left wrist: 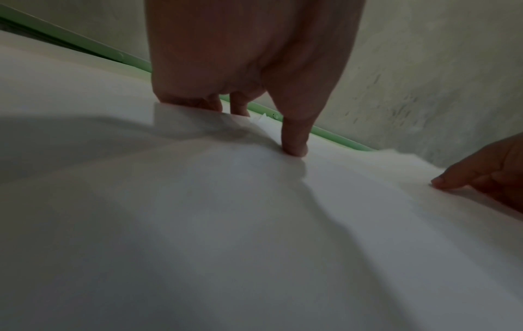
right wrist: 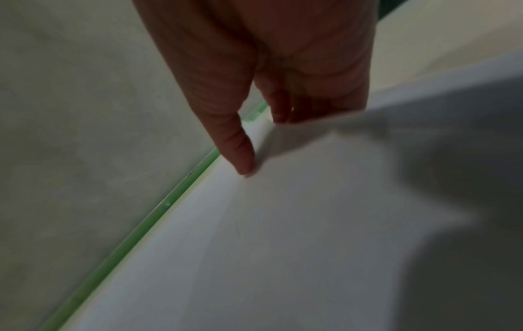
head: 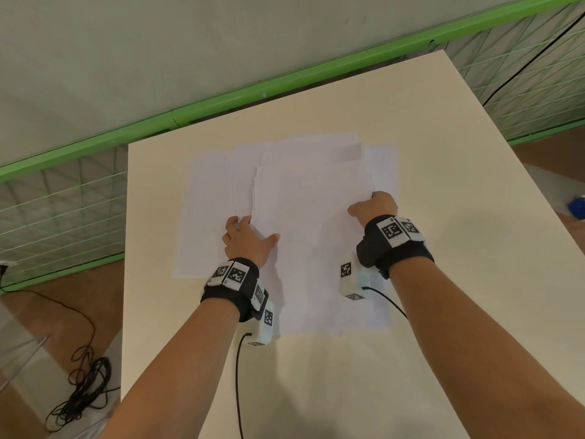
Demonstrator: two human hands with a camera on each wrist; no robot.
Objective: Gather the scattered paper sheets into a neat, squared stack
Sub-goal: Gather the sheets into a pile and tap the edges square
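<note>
Several white paper sheets lie overlapped and skewed on the cream table. My left hand grips the left edge of the upper bunch, its thumb pressing on top and its fingers tucked behind the lifted edge. My right hand pinches the right edge of the same bunch, with its thumb on the paper and its fingers curled at the edge. More sheets spread flat to the left and toward me, outside both hands.
A green railing with wire mesh runs just behind the table's far edge and down both sides. A tangle of black cable lies on the floor at the left. A blue object sits on the floor at the right.
</note>
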